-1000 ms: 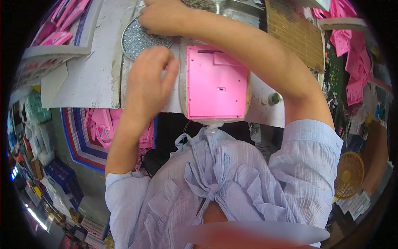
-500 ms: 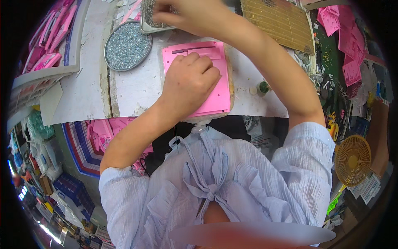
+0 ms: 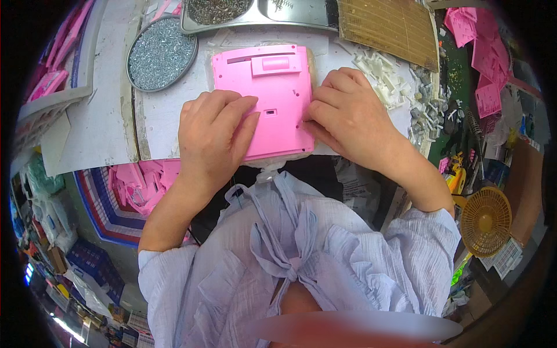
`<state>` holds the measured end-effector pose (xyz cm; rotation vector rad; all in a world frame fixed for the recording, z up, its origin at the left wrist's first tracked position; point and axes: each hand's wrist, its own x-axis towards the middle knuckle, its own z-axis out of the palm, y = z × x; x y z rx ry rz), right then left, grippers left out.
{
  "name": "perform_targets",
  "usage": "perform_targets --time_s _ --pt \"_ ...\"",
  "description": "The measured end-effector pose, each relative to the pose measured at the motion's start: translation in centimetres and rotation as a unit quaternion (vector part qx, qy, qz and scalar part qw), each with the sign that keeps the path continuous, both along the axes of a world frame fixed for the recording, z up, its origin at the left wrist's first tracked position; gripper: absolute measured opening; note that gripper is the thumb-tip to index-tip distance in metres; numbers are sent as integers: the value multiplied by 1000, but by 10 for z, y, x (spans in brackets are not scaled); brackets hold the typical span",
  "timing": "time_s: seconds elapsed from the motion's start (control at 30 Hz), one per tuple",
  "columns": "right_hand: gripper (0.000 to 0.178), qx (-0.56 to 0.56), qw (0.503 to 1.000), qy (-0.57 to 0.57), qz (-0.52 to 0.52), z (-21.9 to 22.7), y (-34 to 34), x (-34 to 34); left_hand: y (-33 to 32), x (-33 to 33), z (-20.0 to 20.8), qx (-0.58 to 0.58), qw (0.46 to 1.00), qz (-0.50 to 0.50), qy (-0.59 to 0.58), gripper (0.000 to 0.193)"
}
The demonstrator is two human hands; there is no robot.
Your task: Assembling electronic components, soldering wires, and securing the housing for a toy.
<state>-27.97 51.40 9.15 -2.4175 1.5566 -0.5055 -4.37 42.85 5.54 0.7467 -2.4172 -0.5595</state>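
Observation:
A flat pink plastic casing (image 3: 275, 130) lies on the worktable in front of me. It has a slot along its far edge, a raised block, a small square opening in the middle and several small holes. My left hand (image 3: 212, 130) rests over its left side with the fingers curled; thumb and forefinger come close together above the surface. At the casing's right edge my right hand (image 3: 354, 116) is closed in a pinch, beside a small hole. Whatever either hand may hold is hidden by the fingers.
A round dish of small silvery screws (image 3: 162, 53) stands at the far left. Behind the casing is a metal tray (image 3: 272, 24) with dark small parts. White plastic pieces (image 3: 380, 75) are heaped to the right, near a brown board (image 3: 389, 32). A basket (image 3: 107, 211) of pink parts stands below left.
My right hand has come back from the metal tray to the casing's right edge. My left hand has moved left, uncovering the casing's middle. The whole view has shifted slightly.

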Motion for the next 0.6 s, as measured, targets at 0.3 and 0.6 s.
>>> perform_targets --time_s 0.3,0.6 --pt "15 18 999 -20 -31 8 3 -7 -12 -43 -11 -64 997 -47 17 9" --pt "14 20 998 -45 -41 1 13 -4 -10 -51 -3 -58 995 -75 -43 8"
